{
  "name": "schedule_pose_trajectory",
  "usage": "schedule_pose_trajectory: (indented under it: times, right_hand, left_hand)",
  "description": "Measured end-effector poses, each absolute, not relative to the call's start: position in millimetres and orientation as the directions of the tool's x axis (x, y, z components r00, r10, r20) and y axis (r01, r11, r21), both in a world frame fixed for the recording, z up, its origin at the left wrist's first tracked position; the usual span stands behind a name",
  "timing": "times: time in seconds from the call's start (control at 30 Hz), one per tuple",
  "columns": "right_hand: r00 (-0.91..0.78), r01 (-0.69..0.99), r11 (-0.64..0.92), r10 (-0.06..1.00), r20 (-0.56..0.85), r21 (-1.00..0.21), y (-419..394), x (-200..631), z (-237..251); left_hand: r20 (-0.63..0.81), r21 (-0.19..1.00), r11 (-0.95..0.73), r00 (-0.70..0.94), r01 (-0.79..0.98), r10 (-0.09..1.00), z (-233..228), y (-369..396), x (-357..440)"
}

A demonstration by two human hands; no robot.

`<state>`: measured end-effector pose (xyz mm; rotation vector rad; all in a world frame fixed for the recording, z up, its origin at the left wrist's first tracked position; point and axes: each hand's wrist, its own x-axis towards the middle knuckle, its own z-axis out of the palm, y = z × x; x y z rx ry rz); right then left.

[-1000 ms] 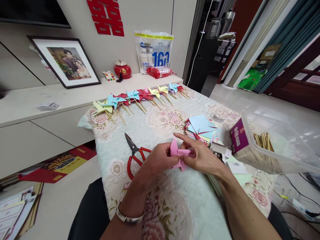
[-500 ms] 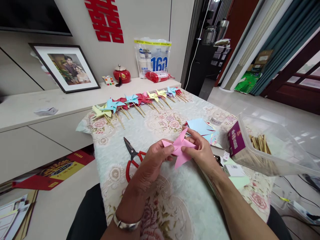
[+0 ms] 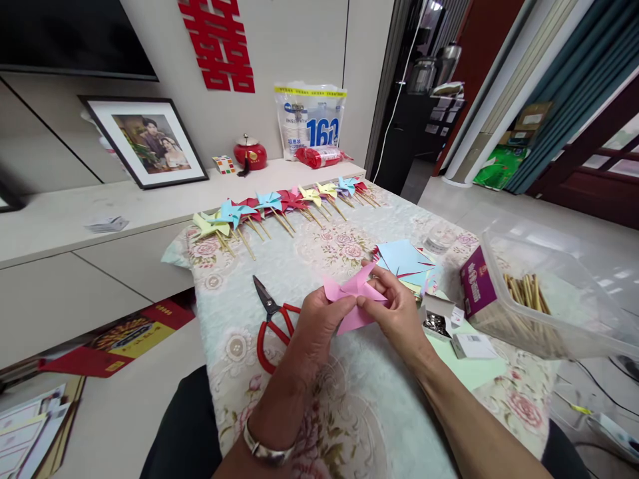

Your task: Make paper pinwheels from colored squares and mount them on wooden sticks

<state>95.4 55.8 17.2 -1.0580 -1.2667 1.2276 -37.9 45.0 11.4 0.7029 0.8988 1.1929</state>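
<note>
Head view shows a pink paper pinwheel (image 3: pixel 355 287) at the middle of the work, apparently raised above the cloth-covered tabletop (image 3: pixel 394 392) and pinched by both hands. The left hand (image 3: pixel 317 319) has it from nine o'clock, the right hand (image 3: pixel 397 307) from three, and the thumb tips come close together near its centre. Done well, this step probably wants light, even pressure there: a slipping thumb would likely let the folded corners spring open, while a hard squeeze could crease blades better left softly curved. Gathering the points over one common centre should help the shape come out even; just now one blade juts toward one o'clock and another hangs toward six. Both forearms slant inward, the left from seven o'clock with a metal bracelet (image 3: pixel 269 447) at its wrist, the right from five. The left hand's back is turned upward; its fingers are mostly hidden behind the paper, so their exact grip cannot be told. The right hand's fingers curl behind its side of the sheet. Red-handled scissors (image 3: pixel 270 308) lie near the left hand toward nine o'clock, and an open box of small metal pieces (image 3: pixel 436 323) sits toward four.
</note>
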Motion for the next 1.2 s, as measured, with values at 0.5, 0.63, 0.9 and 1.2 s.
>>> schedule_pose_trajectory:
  times: [0.5, 0.63, 0.9, 1.2]
  right_hand:
    - [-0.135, 0.063, 0.334, 0.936, 0.324, -0.940, 63.4, 125.1, 24.3]
    - [-0.334, 0.171, 0.489, 0.845, 0.417, -0.855, 60.9, 126.4, 30.7]
    - [-0.486, 0.260, 0.556, 0.782, 0.390, -0.789, 57.2, 130.1, 38.5]
    - [-0.522, 0.338, 0.606, 0.758, 0.392, -0.720, 62.2, 129.5, 33.1]
  left_hand:
    - [-0.285, 0.872, 0.265, 0.014, -0.412, 0.958, 11.5, 50.5, -56.1]
    - [-0.293, 0.866, 0.269, 0.008, -0.421, 0.956, 11.6, 51.1, -59.0]
    - [-0.217, 0.902, 0.208, 0.019, -0.378, 0.976, 9.8, 51.8, -62.0]
    - [-0.232, 0.901, 0.218, 0.007, -0.375, 0.973, 7.3, 53.0, -62.8]
